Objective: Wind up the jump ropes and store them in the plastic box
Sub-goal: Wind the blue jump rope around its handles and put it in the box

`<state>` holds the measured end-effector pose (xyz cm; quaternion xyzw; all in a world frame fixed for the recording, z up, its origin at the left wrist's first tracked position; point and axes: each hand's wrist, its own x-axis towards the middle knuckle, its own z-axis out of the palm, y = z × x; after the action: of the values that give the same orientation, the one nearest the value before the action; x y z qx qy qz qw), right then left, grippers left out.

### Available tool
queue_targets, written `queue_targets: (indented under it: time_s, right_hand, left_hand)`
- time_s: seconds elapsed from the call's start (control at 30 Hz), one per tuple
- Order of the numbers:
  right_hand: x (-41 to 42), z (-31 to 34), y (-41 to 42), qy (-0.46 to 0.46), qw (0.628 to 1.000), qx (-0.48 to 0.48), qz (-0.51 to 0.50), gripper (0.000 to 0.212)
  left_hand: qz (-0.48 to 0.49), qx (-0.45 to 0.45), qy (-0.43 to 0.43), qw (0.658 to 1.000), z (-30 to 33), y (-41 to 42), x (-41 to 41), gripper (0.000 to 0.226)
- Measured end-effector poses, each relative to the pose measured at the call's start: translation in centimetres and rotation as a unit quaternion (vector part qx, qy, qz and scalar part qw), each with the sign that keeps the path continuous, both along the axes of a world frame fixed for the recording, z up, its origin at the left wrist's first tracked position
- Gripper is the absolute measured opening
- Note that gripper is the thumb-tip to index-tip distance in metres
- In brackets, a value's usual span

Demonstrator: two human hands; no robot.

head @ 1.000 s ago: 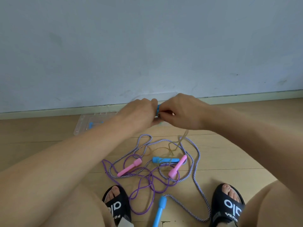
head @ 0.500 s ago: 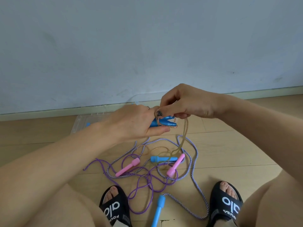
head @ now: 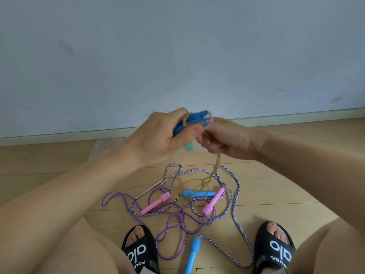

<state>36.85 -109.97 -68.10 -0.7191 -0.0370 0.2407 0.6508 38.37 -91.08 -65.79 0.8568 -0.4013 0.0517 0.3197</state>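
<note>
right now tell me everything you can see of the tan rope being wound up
The thin tan rope looks like a translucent, yellowish cord. Its upper end is wrapped around the dark blue handles gripped in the left hand. The right hand pinches it, and from there it hangs down, slack, to loose loops on the wooden floor, crossing a light blue handle.

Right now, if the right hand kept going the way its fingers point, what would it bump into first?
Its right hand points leftward at the blue handles held by the left hand. It would meet those almost at once; they already look touching, though depth is unclear.
</note>
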Motion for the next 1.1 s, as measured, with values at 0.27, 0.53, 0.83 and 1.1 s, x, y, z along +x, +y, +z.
queue_targets:
  time_s: [0.27, 0.53, 0.83, 1.1]
  right_hand:
    - [-1.4, -1.0, 3.4, 0.026, 0.984, -0.044, -0.169, 0.05]
    - [-1.7, 0.1, 3.2, 0.024, 0.974, -0.142, -0.177, 0.04]
    - [-3.0, 2.3, 1.9, -0.082, 0.955, -0.275, -0.079, 0.041]
    - [-2.0, 3.1, 1.2, -0.14, 0.95, -0.277, -0.041, 0.043]
  left_hand:
    - [0.155, 0.03, 0.057, 0.986, -1.8, -0.5, 1.7, 0.033]
    - [0.146, 0.182, -0.06, 0.971, -2.8, -0.2, 2.9, 0.043]
    - [0.086, 0.269, -0.104, 0.954, -2.8, 0.7, 3.2, 0.072]
    - [0.049, 0.275, -0.077, 0.957, -2.6, 1.2, 2.8, 0.049]
